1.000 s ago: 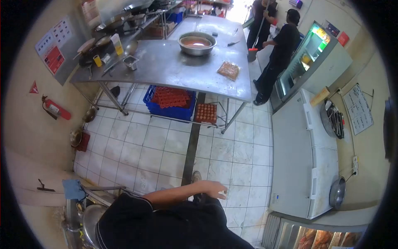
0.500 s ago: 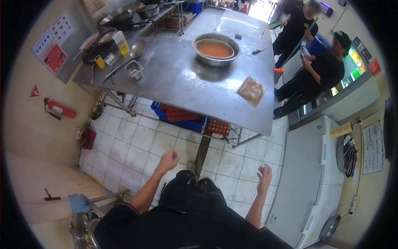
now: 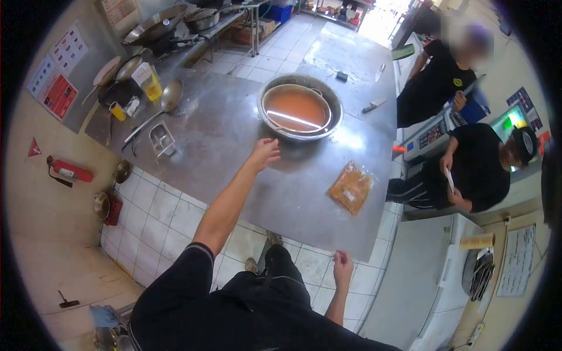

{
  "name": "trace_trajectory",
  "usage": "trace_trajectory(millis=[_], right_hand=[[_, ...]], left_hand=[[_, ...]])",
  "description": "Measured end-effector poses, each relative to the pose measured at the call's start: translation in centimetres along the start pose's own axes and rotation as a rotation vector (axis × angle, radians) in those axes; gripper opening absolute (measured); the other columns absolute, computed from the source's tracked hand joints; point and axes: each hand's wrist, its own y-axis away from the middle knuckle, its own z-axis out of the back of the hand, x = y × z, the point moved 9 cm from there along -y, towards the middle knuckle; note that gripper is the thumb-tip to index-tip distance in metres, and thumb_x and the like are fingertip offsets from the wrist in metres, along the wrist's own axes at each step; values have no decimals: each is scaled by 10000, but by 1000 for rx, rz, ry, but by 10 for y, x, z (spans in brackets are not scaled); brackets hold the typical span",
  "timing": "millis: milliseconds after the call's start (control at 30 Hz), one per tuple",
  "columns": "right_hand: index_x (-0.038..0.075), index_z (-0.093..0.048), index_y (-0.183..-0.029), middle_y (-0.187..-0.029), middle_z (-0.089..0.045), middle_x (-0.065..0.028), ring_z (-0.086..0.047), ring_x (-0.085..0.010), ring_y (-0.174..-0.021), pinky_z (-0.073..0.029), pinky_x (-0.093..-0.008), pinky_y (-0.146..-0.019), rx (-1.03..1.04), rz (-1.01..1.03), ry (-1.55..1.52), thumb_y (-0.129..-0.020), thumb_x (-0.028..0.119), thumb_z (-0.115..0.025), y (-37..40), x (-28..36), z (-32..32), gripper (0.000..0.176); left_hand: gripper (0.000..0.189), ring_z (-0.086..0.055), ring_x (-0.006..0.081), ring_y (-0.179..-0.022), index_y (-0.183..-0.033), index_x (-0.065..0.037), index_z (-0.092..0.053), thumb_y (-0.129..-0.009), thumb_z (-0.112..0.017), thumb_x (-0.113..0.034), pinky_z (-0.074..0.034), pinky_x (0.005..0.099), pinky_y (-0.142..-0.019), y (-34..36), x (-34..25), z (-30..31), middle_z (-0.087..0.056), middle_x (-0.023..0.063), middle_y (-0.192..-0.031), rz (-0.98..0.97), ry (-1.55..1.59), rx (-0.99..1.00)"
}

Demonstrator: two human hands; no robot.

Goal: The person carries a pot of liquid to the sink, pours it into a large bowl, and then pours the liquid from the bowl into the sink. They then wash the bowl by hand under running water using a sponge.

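Note:
My left hand (image 3: 266,155) reaches over the steel table (image 3: 228,169), its fingers loosely apart and holding nothing, just short of the near rim of a large metal basin (image 3: 336,120). Inside the basin sits a smaller pot (image 3: 275,93) filled with orange-red liquid (image 3: 297,110). By the table's front edge is my right hand (image 3: 343,269), empty, with loosely bent fingers. Beyond that hand, a clear plastic bag of orange-brown food (image 3: 350,188) lies flat on the tabletop.
A knife (image 3: 374,105) and a small dark block (image 3: 342,76) lie behind the basin. At the left are a ladle (image 3: 171,96), a steel container (image 3: 161,138) and a jug of yellow liquid (image 3: 148,83). Two people (image 3: 451,76) stand along the right side, near a white chest freezer (image 3: 404,275).
I have come closer to the table. My left hand has moved forward and up to the basin, while my right hand has come near the front edge. The people at right have shifted.

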Motion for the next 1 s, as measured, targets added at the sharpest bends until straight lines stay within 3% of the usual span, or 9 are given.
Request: trace_trajectory(millis=[67, 200, 300, 400, 467, 533, 700, 800, 1000], right_hand=[[9, -669, -1107, -899, -706, -81, -666, -146, -816, -524, -284, -731, 78, 120, 60, -981, 199, -616, -66, 34, -15, 234], [2, -669, -1121, -933, -716, -88, -671, -149, -850, -525, -289, -758, 131, 222, 105, -981, 190, -630, -181, 93, -30, 237], [15, -674, -1127, -948, -717, -81, -671, -152, -880, -525, -299, -771, 162, 404, 101, -986, 199, -630, -247, 161, -41, 236], [17, -675, -1129, -952, -716, -75, -663, -148, -861, -519, -298, -780, 209, 426, 119, -992, 212, -624, -319, 223, -58, 244], [28, -682, -1135, -964, -710, -120, -673, -235, -906, -523, -357, -830, 154, 454, 97, -969, 259, -632, -374, 244, -73, 289], [35, -694, -1080, -950, -709, -114, -666, -252, -869, -521, -379, -811, 63, 559, 165, -969, 284, -624, -422, 274, -90, 281], [48, -654, -1146, -941, -673, -213, -651, -311, -844, -516, -391, -790, -31, 659, 310, -939, 422, -641, -506, 302, -155, 428], [17, -620, -1182, -967, -667, -241, -652, -303, -865, -516, -386, -781, 344, 478, 175, -922, 493, -646, -538, 284, -207, 542], [-12, -641, -1084, -981, -670, -105, -609, -165, -874, -489, -316, -744, 626, 342, 110, -959, 511, -614, -513, 266, -250, 538]], left_hand=[[500, -629, 315, -1057, -1331, 21, -396, -961, -660, -188, -551, 494, -957, -35, 3, -22, -554, 179, -1225, 105, 150, -60], [445, -624, 324, -1094, -1297, 52, -428, -971, -643, -163, -557, 499, -964, -80, 9, -32, -554, 189, -1242, 33, 208, -300], [391, -633, 296, -1073, -1284, 44, -447, -980, -622, -131, -579, 470, -937, -62, 3, -36, -560, 176, -1242, 52, 163, -494], [335, -641, 262, -967, -1208, 39, -463, -975, -632, -132, -638, 399, -734, -43, -6, -43, -547, 144, -1122, -28, 223, -546], [308, -641, 254, -964, -1207, 24, -466, -982, -619, -120, -638, 400, -735, -40, 2, -38, -548, 137, -1122, -43, 193, -550], [307, -646, 242, -965, -1235, 9, -464, -994, -603, -120, -624, 389, -755, -30, 6, -34, -562, 135, -1144, -49, 180, -521], [297, -659, 200, -933, -1266, -19, -467, -1014, -580, -129, -589, 353, -772, 5, 18, -22, -610, 120, -1140, -89, 167, -433], [281, -657, 181, -925, -1258, -22, -469, -1017, -573, -123, -589, 343, -772, 19, 33, -10, -619, 107, -1087, -42, 161, -414], [259, -621, 143, -908, -1259, -56, -497, -1017, -570, -110, -574, 305, -740, 68, 54, 23, -612, 77, -1037, -69, 27, -465]])
